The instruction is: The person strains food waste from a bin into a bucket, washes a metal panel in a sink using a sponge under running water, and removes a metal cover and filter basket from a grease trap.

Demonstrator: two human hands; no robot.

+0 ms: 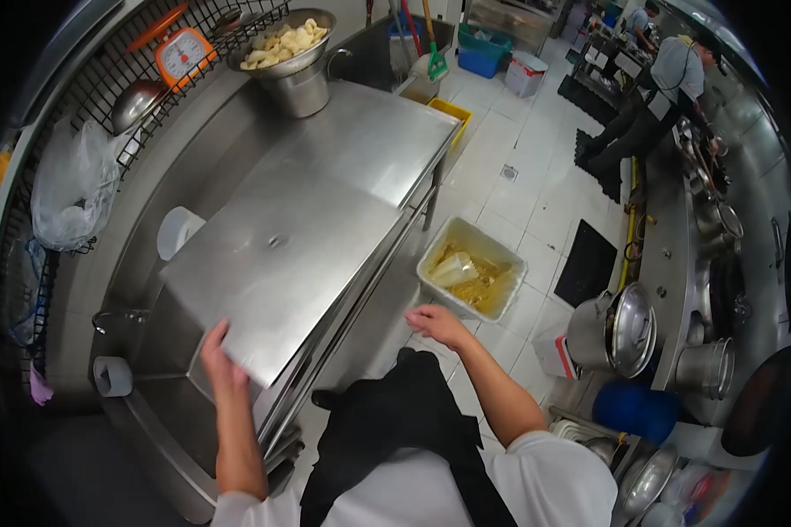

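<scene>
A flat stainless-steel sheet (281,263) lies over the sink, overlapping the steel counter (369,140). My left hand (223,358) is closed on the sheet's near corner, thumb along its edge; the fingers beneath are partly hidden. My right hand (437,325) hangs over the floor in front of me, holding nothing, its fingers loosely bent and apart. Just beyond it on the floor stands a white plastic tub (424,266) with yellowish liquid and a clear container (453,270) lying in it.
A steel bowl of pale peeled pieces (283,46) sits on a pot (297,92) at the counter's back. An orange scale (185,58) stands on the wire rack. To the right are a large lidded pot (596,334), a black mat (586,263) and a co-worker (677,70) farther off.
</scene>
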